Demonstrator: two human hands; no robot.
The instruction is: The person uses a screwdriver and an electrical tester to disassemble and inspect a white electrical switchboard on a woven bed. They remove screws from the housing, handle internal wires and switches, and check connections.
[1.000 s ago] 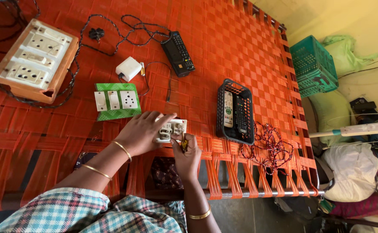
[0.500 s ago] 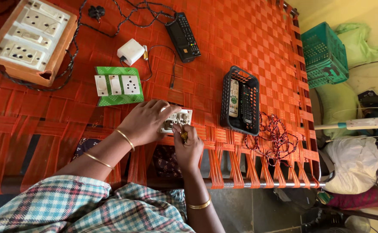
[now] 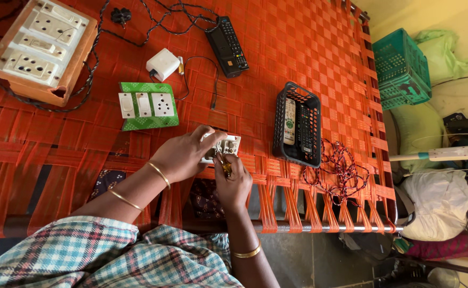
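A small white switch plate [image 3: 227, 145] lies at centre frame on the orange woven cot [image 3: 319, 64], just right of a green switch board [image 3: 147, 105]. Judged light, rigid plastic, best held by its edges. The left hand [image 3: 183, 156] is closed over its left side, pinning it. The right hand [image 3: 234, 178] is clamped on a yellow-handled tool [image 3: 226, 167], tip at the plate.
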